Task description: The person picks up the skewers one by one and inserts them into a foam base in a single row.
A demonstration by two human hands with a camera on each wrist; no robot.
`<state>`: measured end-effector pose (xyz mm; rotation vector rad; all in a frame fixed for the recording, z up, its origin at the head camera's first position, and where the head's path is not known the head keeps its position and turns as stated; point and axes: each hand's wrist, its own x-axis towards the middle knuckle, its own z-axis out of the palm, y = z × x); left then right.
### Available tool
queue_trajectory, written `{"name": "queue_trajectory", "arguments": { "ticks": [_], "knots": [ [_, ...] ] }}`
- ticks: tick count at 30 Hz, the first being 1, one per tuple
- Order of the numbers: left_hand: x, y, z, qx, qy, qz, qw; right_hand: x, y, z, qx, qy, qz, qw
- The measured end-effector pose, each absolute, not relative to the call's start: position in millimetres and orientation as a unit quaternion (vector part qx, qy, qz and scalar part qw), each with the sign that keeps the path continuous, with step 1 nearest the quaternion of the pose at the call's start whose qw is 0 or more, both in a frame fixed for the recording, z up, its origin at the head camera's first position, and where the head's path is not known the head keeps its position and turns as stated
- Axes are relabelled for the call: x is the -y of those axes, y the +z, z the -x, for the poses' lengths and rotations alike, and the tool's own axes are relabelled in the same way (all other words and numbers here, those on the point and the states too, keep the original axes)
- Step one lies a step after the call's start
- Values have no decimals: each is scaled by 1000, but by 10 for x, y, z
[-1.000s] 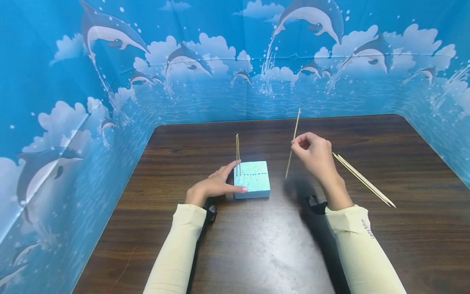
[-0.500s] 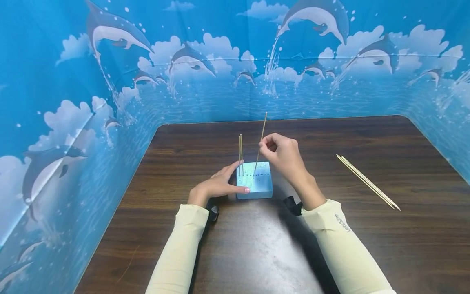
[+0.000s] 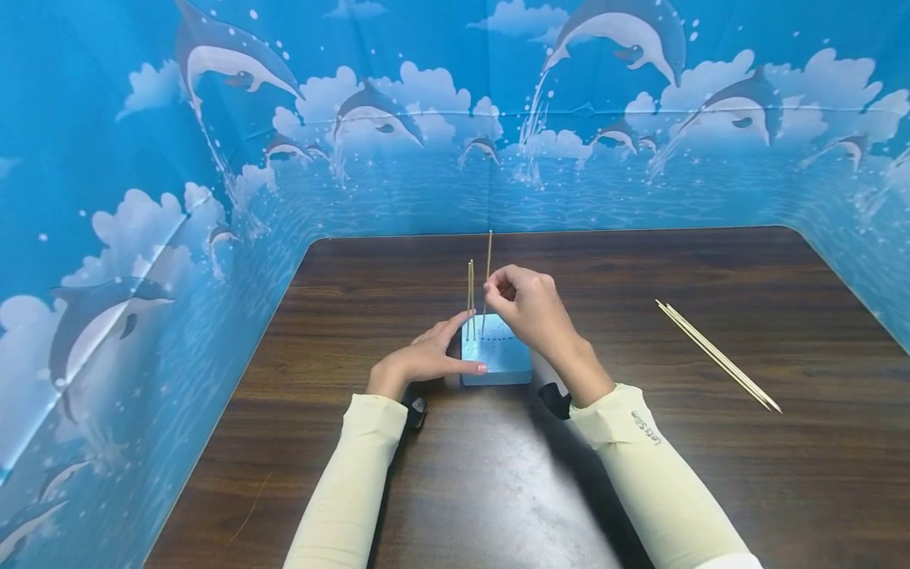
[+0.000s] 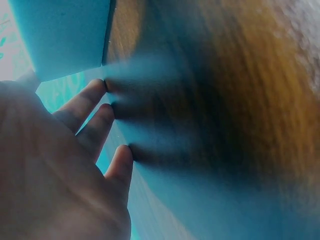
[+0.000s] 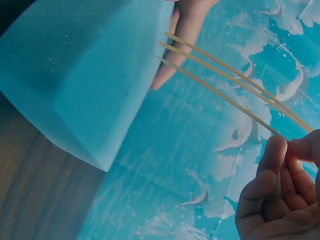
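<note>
- Behind your dark wood surface (image 3: 825, 332) hangs a blue backdrop (image 3: 426, 190) printed with dolphins and clouds.
- The blue block (image 3: 508, 362) sits flat on the surface between your 2 arms, probably placed there so both hands can reach it easily.
- Your left hand (image 3: 425, 358) lies spread at the block's left end, fingers apart, thumb over its near edge and index finger at the far left corner. This looks like bracing against a shift, leaving most of the top face bare.
- The left wrist view shows 3 fingertips down at the surface, likely steadying you.
- Your right hand (image 3: 529, 304) pinches 1 upright stick (image 3: 489, 257) between thumb and index finger, partway along its length, presumably for control over the lower tip.
- That tip meets the block's top by a row of dark holes (image 3: 501, 339); you cannot tell here whether it is seated or only touching.
- Just left of it, 2 standing sticks (image 3: 471, 288) rise from the block, seemingly held by holes.
- Well apart to the right, a few loose sticks (image 3: 720, 357) lie bunched diagonally, within your right arm's apparent reach.
</note>
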<state>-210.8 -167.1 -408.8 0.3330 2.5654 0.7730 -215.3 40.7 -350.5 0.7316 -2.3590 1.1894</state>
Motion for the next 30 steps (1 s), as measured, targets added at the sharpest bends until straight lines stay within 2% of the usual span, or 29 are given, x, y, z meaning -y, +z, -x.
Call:
{"name": "queue_trajectory", "arguments": {
  "ticks": [14, 22, 30],
  "knots": [
    [1674, -4099, 2117, -927, 279, -121, 218, -367, -3789, 2152, 855, 408, -267, 178],
    [1677, -4089, 2116, -926, 285, -119, 216, -365, -3845, 2134, 854, 407, -266, 184],
    [1674, -4089, 2117, -926, 283, -123, 218, -512, -3776, 2111, 869, 418, -240, 112]
  ]
}}
